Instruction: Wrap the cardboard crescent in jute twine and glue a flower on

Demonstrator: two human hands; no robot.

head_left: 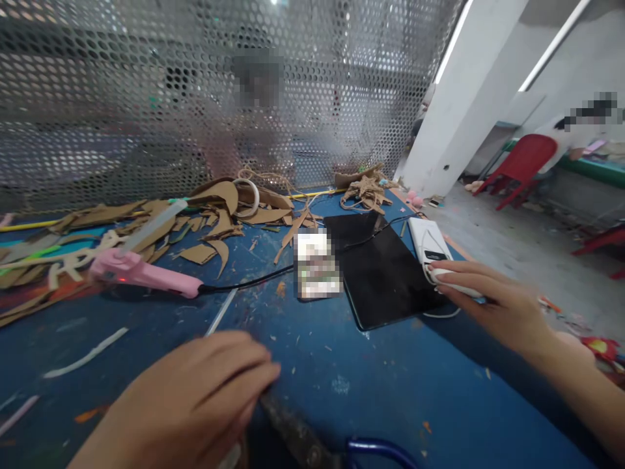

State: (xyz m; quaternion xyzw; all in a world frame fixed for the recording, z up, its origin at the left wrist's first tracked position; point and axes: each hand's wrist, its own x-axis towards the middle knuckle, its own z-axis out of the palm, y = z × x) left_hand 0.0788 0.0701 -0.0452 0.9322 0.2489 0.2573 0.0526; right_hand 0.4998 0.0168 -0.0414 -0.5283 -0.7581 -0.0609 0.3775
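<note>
My right hand (493,296) reaches over the right side of the table, its fingers closed on a white rounded plug-like piece (456,280). This piece meets the near end of a white power strip (424,231); whether it is plugged in I cannot tell. At the lower left, my left hand (195,391) is curled, fingers bent and pressed together. What it holds, if anything, is mostly hidden; a pale bit shows beneath it. Close to its fingertips lie scissors (297,433) with dark blades and a blue handle (378,449), partly cut off by the frame.
A pink glue gun (146,273) with a glue stick lies at left, its black cord running right. Beside a phone (317,267) is a black flat board (381,267). Cardboard scraps (215,208) and a tape roll (248,197) line the perforated metal screen (293,98). Another person sits far right.
</note>
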